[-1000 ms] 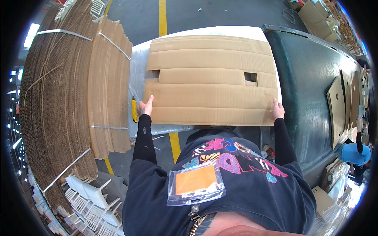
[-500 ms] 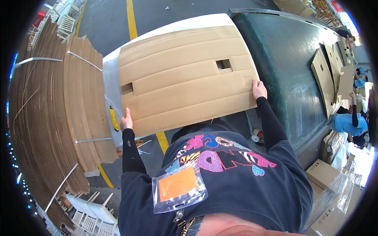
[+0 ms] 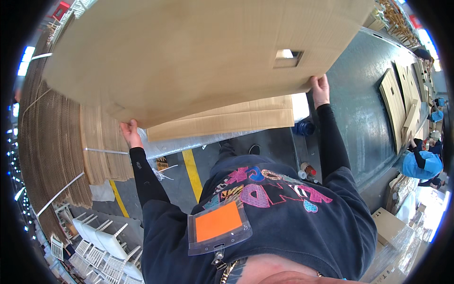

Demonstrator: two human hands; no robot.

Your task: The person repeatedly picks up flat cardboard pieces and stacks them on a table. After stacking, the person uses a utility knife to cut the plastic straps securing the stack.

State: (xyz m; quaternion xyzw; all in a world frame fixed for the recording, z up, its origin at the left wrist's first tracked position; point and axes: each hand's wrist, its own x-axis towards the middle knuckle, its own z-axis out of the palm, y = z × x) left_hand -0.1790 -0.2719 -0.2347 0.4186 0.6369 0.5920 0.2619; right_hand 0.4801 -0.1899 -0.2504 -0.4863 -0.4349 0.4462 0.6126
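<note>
Both hands, the left hand [image 3: 130, 134] and right hand [image 3: 321, 88], grip the near edge of a big flat brown cardboard sheet [image 3: 189, 57] lifted high over the stack of cardboard [image 3: 227, 120], and I think it needs carrying right toward the dark green surface [image 3: 364, 118]
</note>
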